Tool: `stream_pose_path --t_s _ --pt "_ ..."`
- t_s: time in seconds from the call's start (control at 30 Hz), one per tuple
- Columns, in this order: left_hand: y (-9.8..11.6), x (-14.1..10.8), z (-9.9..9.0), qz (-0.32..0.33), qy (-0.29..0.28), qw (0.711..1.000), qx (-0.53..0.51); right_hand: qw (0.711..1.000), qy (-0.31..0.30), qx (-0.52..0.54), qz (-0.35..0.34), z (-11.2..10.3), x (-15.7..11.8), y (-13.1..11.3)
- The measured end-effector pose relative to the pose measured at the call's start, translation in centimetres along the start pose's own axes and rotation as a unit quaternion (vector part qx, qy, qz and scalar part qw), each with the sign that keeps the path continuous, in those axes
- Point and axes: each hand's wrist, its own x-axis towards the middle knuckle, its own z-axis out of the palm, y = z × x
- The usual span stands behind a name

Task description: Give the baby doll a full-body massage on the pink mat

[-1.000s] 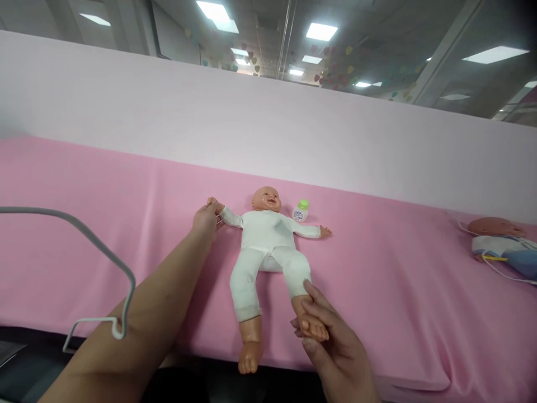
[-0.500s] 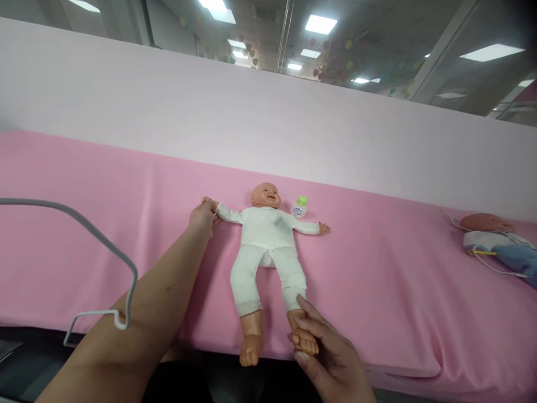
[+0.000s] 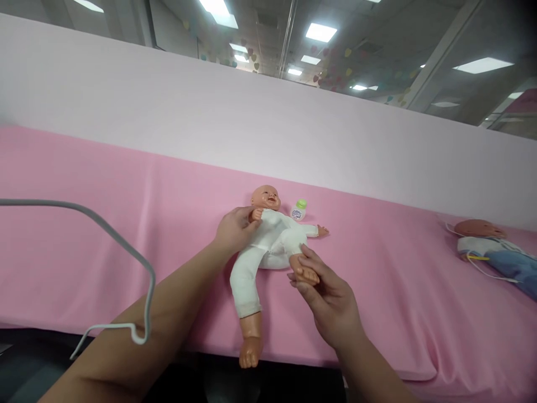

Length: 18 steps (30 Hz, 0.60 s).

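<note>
"What did my left hand have?"

"Your left hand (image 3: 235,230) grasped the small fist (image 3: 257,215) of the tan plastic baby doll in a white cloth suit (image 3: 273,230), beside its left shoulder as you saw it."

"And my right?"

"Your right hand (image 3: 333,302) held the bare foot (image 3: 308,275) on the right, that leg bent up; the other stretched towards the near edge."

"Where was the doll?"

"Face up on the smooth pink sheet (image 3: 373,291), head to the far side, just left of the small clear bottle with a lime-green cap (image 3: 298,212)."
</note>
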Motion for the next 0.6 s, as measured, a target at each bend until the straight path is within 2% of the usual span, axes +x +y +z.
stream_pose_path --t_s 0.07,0.17,0.27,0.4,0.5,0.6 --pt "0.2 -0.3 0.3 0.052 -0.027 0.998 0.039 1.0 -0.009 -0.024 0.011 0.2 1.7 0.4" --pt "0.3 -0.5 0.5 0.103 -0.039 0.991 0.073 0.997 -0.039 -0.071 0.019 0.5 3.9 1.2" --pt "0.5 -0.6 0.5 0.118 -0.048 0.988 0.088 0.993 -0.057 -0.106 0.005 0.8 5.3 1.8" --pt "0.4 -0.6 0.5 0.121 -0.048 0.989 0.076 0.985 -0.095 -0.141 -0.026 1.2 5.8 1.9" --pt "0.3 -0.4 0.4 0.089 -0.05 0.994 0.031 0.982 -0.113 -0.144 -0.049 1.3 5.4 1.5" --pt "-0.2 -0.1 0.3 -0.017 -0.005 0.996 -0.083 0.985 -0.086 -0.136 -0.066 1.0 4.2 0.9"
